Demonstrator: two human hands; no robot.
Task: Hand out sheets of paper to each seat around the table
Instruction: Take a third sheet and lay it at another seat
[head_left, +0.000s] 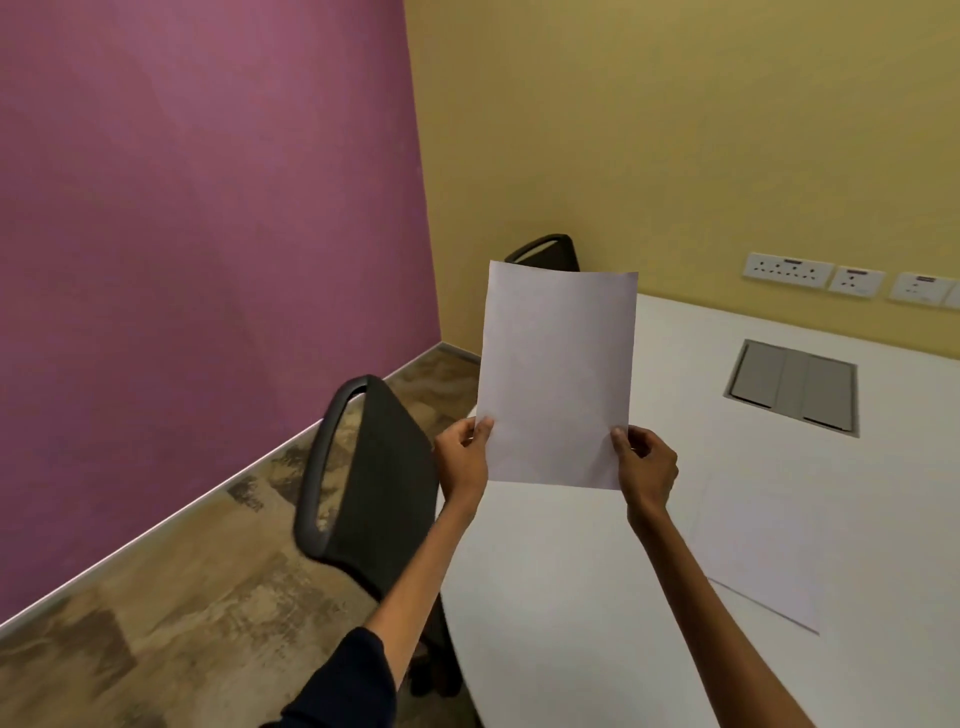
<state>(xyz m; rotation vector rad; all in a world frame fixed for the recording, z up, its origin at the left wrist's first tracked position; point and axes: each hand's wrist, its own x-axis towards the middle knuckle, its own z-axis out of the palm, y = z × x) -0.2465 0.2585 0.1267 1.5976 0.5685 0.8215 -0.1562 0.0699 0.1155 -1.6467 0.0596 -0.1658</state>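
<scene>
Above the left edge of the white table (571, 597), a sheet of paper (558, 374) is held upright in the air and does not touch the surface. The left hand (462, 457) pinches its lower left corner and the right hand (647, 467) pinches its lower right corner. The hands are apart, one at each side, which keeps the thin paper flat and stops it from folding over. It may be one sheet or several together; the view does not let me tell.

At 4 o'clock from it, a second sheet (758, 551) lies flat on the table, probably already given to a seat on that side. At 8 o'clock a black chair (363, 467) stands close against the table, and at 12 o'clock another black chair (545, 252) shows its back behind the paper. I judge that the held sheet is meant for one of these two seats. At 2 o'clock a grey cable hatch (792, 387) is set in the tabletop.
</scene>
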